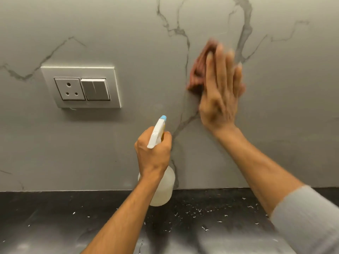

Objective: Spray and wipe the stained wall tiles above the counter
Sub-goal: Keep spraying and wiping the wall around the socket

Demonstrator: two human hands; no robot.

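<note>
The right hand (219,88) is flat on the wall tiles (275,107), fingers spread and pressing a reddish-brown cloth (199,70) against the marble-look surface, well to the right of the socket plate (80,87) and a touch higher. Hand and cloth are blurred, so this reads as the wiping stroke in full swing. No stain is clearly visible under or around the cloth; the grey veining makes marks hard to pick out.

The left hand (154,153) is wrapped tight around the neck of the spray bottle (161,180), below and to the right of the socket plate, with the blue nozzle tip (163,117) aimed up at the wall. Whether a finger sits on the trigger cannot be made out. The bottle hangs just above the dark counter (55,226), which is speckled with pale droplets or flecks.

The risk to watch is the socket plate. A loose burst from that nozzle, or a wet cloth swept too far left, could put liquid into the pin holes. A flat palm also grips nothing, so the cloth could slide out and drop. And the bottle, held low, could clip the counter edge.
</note>
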